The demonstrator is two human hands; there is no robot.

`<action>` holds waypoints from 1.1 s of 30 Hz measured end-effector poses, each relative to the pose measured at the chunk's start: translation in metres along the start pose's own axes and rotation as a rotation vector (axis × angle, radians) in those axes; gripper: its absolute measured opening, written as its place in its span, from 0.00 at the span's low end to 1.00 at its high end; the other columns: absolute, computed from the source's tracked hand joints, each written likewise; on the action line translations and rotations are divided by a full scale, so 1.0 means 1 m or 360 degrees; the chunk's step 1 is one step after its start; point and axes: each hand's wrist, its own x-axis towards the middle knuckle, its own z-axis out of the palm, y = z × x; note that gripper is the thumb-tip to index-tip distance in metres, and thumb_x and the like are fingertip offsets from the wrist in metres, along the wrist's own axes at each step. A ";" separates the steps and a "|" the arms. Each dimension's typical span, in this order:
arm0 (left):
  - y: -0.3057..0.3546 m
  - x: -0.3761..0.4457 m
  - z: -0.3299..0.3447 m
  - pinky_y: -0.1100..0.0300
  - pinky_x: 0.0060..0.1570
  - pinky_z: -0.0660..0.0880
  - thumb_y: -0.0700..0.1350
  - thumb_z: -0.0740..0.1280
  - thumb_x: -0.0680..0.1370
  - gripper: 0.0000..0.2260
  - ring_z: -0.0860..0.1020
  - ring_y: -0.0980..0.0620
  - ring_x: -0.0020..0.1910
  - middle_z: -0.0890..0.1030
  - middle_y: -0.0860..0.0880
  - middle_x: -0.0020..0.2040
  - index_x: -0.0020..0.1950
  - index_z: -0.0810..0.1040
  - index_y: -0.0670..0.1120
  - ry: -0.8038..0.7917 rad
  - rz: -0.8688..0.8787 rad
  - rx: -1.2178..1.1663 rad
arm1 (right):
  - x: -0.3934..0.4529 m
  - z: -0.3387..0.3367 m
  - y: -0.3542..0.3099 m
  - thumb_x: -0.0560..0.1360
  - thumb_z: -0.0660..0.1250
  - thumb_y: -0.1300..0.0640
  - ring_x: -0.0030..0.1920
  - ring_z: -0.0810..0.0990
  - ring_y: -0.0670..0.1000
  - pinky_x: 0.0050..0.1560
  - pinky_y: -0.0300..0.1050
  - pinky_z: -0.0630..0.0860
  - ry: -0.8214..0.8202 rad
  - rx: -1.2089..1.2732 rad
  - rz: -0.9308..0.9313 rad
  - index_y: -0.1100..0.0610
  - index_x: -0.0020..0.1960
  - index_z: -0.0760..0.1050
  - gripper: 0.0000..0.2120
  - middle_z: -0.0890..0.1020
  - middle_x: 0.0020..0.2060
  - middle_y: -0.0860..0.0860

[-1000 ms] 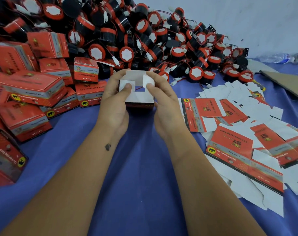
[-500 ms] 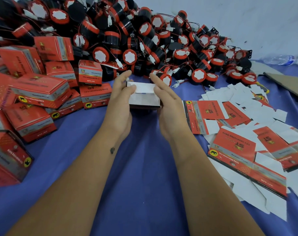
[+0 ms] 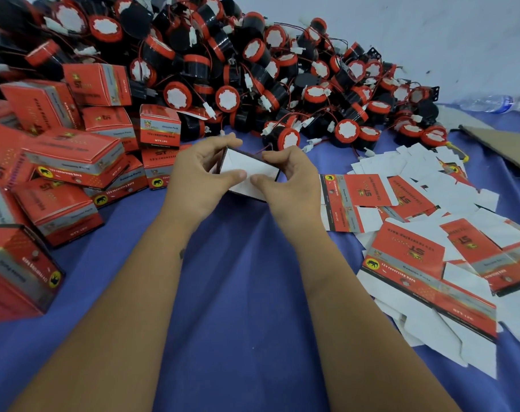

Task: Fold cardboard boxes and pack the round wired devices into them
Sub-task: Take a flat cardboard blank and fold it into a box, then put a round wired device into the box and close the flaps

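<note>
A clear plastic bottle (image 3: 490,103) lies beside what looks like brown cardboard sheet (image 3: 502,144) on blue cloth (image 3: 238,307).

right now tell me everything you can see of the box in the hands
The box is small, of thin card, its white inner face turned up with dark edges and a red outer side just showing. It sits tilted above the blue cloth, in front of the pile. The left hand and right hand pinch it from both sides, thumbs on the white flap.

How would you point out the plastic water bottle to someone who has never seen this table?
Follow the big heap of round red-and-black wired devices to its far right end, where the blue cloth meets the pale wall. The water bottle lies there on its side, the only clear, see-through thing among red, black and white.
</note>
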 end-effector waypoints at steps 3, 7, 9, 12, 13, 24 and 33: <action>0.002 -0.001 0.001 0.57 0.64 0.76 0.29 0.73 0.71 0.18 0.78 0.59 0.63 0.80 0.47 0.65 0.54 0.80 0.48 0.0014 0.0053 0.0015 | -0.002 0.004 0.001 0.70 0.70 0.66 0.43 0.75 0.41 0.41 0.33 0.72 0.0080 -0.0197 -0.0119 0.47 0.40 0.71 0.15 0.78 0.38 0.41; 0.004 0.000 0.002 0.54 0.66 0.74 0.32 0.69 0.75 0.19 0.75 0.55 0.67 0.77 0.45 0.69 0.60 0.78 0.52 0.0017 0.0079 -0.0074 | -0.005 0.005 -0.004 0.72 0.67 0.66 0.46 0.77 0.43 0.44 0.40 0.76 0.0061 -0.0154 -0.0175 0.54 0.48 0.77 0.09 0.80 0.44 0.45; 0.006 0.000 0.007 0.53 0.66 0.74 0.41 0.67 0.79 0.22 0.75 0.51 0.68 0.75 0.48 0.70 0.71 0.70 0.56 -0.0007 -0.0054 -0.0441 | -0.007 0.004 -0.008 0.74 0.66 0.64 0.47 0.78 0.41 0.44 0.35 0.74 0.0101 0.0044 -0.0151 0.59 0.47 0.79 0.04 0.81 0.46 0.47; 0.002 0.001 0.012 0.55 0.60 0.77 0.53 0.66 0.80 0.31 0.81 0.52 0.60 0.78 0.47 0.67 0.79 0.58 0.50 -0.0008 -0.0411 -0.0893 | -0.006 0.001 -0.013 0.74 0.64 0.62 0.48 0.77 0.42 0.47 0.36 0.74 0.0235 0.0157 -0.0219 0.70 0.38 0.77 0.11 0.82 0.47 0.53; 0.001 0.001 0.013 0.54 0.58 0.78 0.56 0.67 0.77 0.32 0.81 0.51 0.60 0.79 0.46 0.65 0.78 0.61 0.47 -0.0052 -0.0483 -0.0787 | -0.007 0.001 -0.014 0.73 0.64 0.61 0.47 0.78 0.44 0.47 0.41 0.75 0.0239 0.0179 -0.0234 0.71 0.36 0.76 0.13 0.82 0.47 0.54; -0.014 0.010 0.012 0.64 0.42 0.77 0.63 0.61 0.76 0.23 0.83 0.56 0.49 0.79 0.51 0.62 0.68 0.66 0.56 0.0598 -0.0282 -0.0630 | 0.057 -0.008 0.009 0.78 0.63 0.59 0.40 0.75 0.46 0.38 0.36 0.73 0.0420 0.0030 0.0557 0.54 0.66 0.71 0.16 0.77 0.47 0.46; -0.018 0.015 0.019 0.47 0.65 0.74 0.58 0.70 0.74 0.22 0.78 0.59 0.60 0.78 0.64 0.58 0.64 0.68 0.58 0.0543 -0.0457 -0.0534 | 0.129 0.015 0.054 0.74 0.70 0.57 0.40 0.73 0.57 0.44 0.56 0.77 0.0181 -0.0263 0.0900 0.58 0.59 0.71 0.16 0.75 0.41 0.57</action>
